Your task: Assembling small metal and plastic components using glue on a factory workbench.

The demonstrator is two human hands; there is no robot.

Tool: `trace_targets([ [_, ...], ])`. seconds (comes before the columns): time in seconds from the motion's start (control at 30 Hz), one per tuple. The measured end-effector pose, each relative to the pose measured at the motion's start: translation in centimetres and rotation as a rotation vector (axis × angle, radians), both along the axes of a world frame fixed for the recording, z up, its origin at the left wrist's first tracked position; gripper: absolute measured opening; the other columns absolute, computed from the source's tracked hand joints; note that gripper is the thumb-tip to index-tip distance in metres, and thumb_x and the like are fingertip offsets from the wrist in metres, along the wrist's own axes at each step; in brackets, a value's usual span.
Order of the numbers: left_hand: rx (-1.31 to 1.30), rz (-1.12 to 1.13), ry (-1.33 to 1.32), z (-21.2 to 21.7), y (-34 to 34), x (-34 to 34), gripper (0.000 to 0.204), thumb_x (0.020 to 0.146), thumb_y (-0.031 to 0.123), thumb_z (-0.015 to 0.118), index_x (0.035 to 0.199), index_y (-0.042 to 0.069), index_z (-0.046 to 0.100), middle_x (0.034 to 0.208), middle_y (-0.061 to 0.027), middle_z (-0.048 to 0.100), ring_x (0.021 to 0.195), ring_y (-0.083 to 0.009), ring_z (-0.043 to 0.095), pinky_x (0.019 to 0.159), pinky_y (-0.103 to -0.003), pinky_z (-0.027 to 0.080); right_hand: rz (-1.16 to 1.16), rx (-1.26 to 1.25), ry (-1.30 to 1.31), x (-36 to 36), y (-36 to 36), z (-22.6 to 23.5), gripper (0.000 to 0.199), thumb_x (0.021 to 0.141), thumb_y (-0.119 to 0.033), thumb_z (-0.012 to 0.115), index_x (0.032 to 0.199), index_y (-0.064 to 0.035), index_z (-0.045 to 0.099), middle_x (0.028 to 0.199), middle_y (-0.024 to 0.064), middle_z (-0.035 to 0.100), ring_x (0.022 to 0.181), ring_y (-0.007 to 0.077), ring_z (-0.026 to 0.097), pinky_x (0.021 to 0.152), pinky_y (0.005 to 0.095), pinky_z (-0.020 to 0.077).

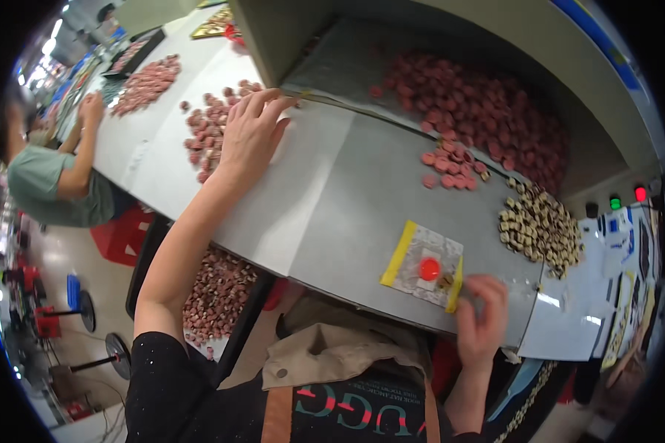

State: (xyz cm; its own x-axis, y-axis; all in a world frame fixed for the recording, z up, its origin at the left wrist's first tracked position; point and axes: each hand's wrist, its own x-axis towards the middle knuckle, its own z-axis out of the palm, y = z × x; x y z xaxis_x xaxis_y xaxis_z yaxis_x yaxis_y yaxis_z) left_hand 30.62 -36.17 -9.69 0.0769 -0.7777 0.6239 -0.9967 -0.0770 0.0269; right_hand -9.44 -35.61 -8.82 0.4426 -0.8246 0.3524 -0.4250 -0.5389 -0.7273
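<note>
My left hand reaches forward over the table, open, thumb apart from the fingers. It is beside a pile of small round pink pieces, and its fingertips are near the base of a grey panel. My right hand, slightly blurred, is at the near right with fingers bent and thumb apart; nothing shows between them. Close to its fingertips lies a small patterned mat with yellow edges. A bright red disc rests on the mat, next to a small brownish piece.
A large pink heap fills the grey-walled bay ahead. Cream-and-dark pieces are piled at right. Below my left arm stands a black-rimmed bin of mixed pieces. A person in a green shirt works at far left beside another pink pile.
</note>
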Motion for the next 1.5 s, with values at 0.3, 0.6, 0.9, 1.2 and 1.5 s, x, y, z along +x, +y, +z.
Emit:
trace_targets([
  [0.3,0.224,-0.644,0.516,-0.9,-8.9,-12.9,0.018,0.082,0.014,0.061,0.098,0.006,0.058,0.093,-0.0093,0.055,0.091,-0.0296,0.054,0.075,-0.038,0.046,-0.084,-0.147,0.285,-1.9,-10.9,3.3,0.019,0.083,-0.002,0.056,0.102,-0.0005,0.059,0.092,0.0110,0.057,0.082,0.0239,0.056,0.072,0.0308,0.0441],
  [0.6,0.171,-0.551,0.689,-0.5,-5.5,-13.5,0.021,0.086,0.005,0.056,0.106,0.002,0.056,0.094,-0.0118,0.053,0.078,-0.0228,0.055,0.069,-0.030,0.045,0.016,-0.382,0.612,-0.6,-16.3,1.6,0.016,0.079,-0.008,0.062,0.093,-0.0013,0.059,0.086,0.0142,0.058,0.082,0.0301,0.057,0.072,0.0369,0.0458],
  [0.9,0.258,-0.332,1.676,0.4,5.4,-13.5,0.016,0.088,0.007,0.057,0.103,0.001,0.058,0.085,0.0000,0.056,0.069,-0.0060,0.050,0.064,-0.019,0.041,-0.020,0.059,0.377,-4.5,-6.3,4.0,0.013,0.080,-0.006,0.064,0.089,-0.0017,0.056,0.086,0.0079,0.053,0.075,0.0207,0.055,0.065,0.0312,0.0451],
  [1.2,0.379,-0.570,2.329,0.4,5.0,-19.1,0.034,0.094,0.017,0.053,0.123,-0.001,0.050,0.098,-0.0026,0.058,0.089,-0.0104,0.056,0.081,-0.025,0.045,-0.052,-0.097,0.279,-2.0,-4.7,0.1,0.023,0.079,-0.004,0.066,0.100,-0.0019,0.056,0.090,0.0094,0.053,0.071,0.0180,0.053,0.063,0.0282,0.0437],
  [1.5,0.365,-0.786,2.495,-1.4,5.3,-17.9,0.035,0.097,0.014,0.044,0.130,0.000,0.044,0.109,-0.0059,0.057,0.091,-0.0096,0.055,0.079,-0.024,0.045,-0.066,-0.120,0.502,-2.4,-3.8,1.9,0.014,0.084,-0.002,0.059,0.098,0.0011,0.058,0.090,0.0113,0.058,0.075,0.0208,0.058,0.064,0.0289,0.0460],
])
